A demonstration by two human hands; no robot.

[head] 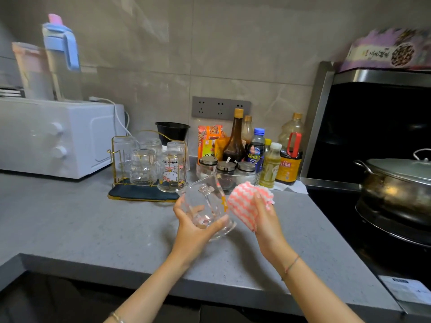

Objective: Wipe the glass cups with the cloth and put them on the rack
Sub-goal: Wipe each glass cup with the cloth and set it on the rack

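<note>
Now the left hand [191,227] grips an empty clear glass cup [205,201], the right hand [265,220] a pink-striped cloth [242,203]; upturned glasses [142,166] stand in the far gold wire rack [135,194].

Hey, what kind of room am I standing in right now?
Most likely a home kitchen: a lidded pot on a stove at the right, sauce bottles against the tiled wall, and a white countertop oven on the grey counter.
</note>
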